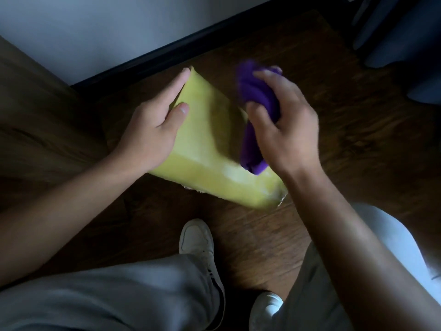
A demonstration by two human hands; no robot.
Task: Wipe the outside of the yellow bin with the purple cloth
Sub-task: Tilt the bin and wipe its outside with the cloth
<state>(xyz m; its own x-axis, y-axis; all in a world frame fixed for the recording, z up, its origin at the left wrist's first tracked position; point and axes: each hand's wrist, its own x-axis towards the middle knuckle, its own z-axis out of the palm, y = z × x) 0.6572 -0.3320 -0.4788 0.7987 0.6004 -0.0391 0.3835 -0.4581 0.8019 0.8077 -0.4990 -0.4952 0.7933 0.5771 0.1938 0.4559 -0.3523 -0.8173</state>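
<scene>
The yellow bin [207,149] lies tipped on its side on the wooden floor, its closed base pointing away from me. My left hand [155,120] rests on the bin's left side with straight fingers, thumb on the top face. My right hand [284,123] grips the bunched purple cloth [256,111] against the bin's right edge. The cloth is blurred at its upper end and hangs down to the bin's near corner.
A white wall with a dark skirting board [167,51] runs behind the bin. A wooden panel [31,111] stands to the left, and a dark blue object [401,34] sits at the upper right. My white shoes [198,240] and grey trousers fill the lower view.
</scene>
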